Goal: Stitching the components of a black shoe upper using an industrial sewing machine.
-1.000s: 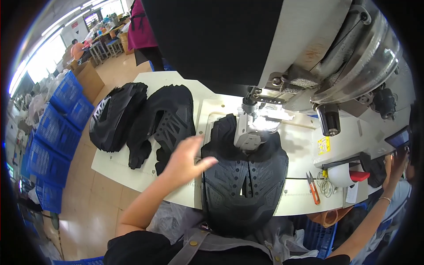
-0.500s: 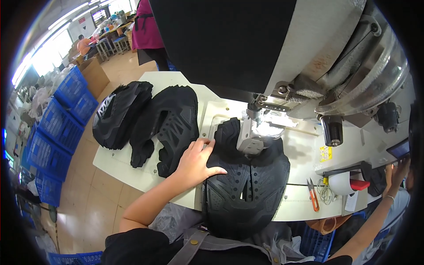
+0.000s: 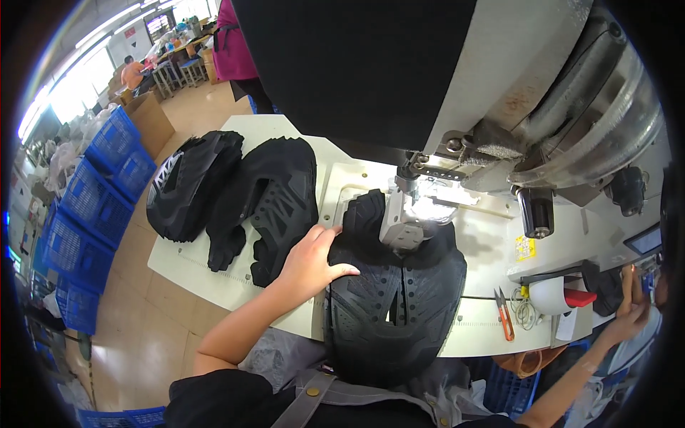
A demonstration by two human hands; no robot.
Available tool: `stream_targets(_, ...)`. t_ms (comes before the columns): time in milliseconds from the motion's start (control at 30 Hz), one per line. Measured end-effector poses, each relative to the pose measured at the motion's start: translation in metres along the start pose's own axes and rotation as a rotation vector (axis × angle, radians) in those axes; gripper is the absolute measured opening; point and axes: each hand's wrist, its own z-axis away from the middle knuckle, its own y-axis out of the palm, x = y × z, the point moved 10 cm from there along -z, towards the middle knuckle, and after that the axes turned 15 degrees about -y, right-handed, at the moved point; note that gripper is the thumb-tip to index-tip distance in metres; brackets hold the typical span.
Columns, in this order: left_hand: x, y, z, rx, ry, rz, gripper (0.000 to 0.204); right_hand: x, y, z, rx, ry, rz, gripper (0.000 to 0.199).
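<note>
A black shoe upper (image 3: pixel 396 324) lies on the sewing machine's bed, with its far part under the bright machine head (image 3: pixel 405 227). At its left edge is my left hand (image 3: pixel 308 262). Its fingers stretch forward, and the thumb is spread out toward the upper. My right hand (image 3: pixel 629 324) is far off to the right, beyond the table's edge and beside another person's arm (image 3: pixel 628 285). Its fingers are too small and blurred to make out. More black shoe uppers (image 3: pixel 285 207) lie on the table to the left, beside a stack of them (image 3: pixel 193 189).
Orange-handled thread snips (image 3: pixel 505 317) lie right of the upper, near a coil of thin cord (image 3: pixel 524 314) and a white roll (image 3: pixel 548 294). The large machine arm (image 3: pixel 357 71) hangs overhead. Blue crates (image 3: pixel 96 203) line the floor at left. A person in magenta (image 3: pixel 234 43) stands behind.
My right hand has come down and slightly back toward me at the far right. The left hand stays by the upper, almost still. The view has shifted slightly.
</note>
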Motion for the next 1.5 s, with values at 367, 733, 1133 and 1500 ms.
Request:
stream_targets(367,0.055,-0.026,0.020,-0.260,0.009,0.818,0.008,0.389,0.099,0.186,1.053,0.037,-0.877,0.039)
stream_targets(733,-0.018,0.039,0.082,0.615,-0.002,1.117,0.028,0.400,0.093,0.202,1.051,0.122,-0.786,0.054)
stream_targets(1133,-0.033,0.022,0.068,0.629,-0.145,1.540,0.027,0.441,0.071,0.242,1.248,1.480,-1.787,0.040)
stream_targets(1500,-0.028,0.016,0.031,0.481,-0.353,1.639,0.022,0.441,0.106,0.205,0.811,1.416,-1.789,0.039)
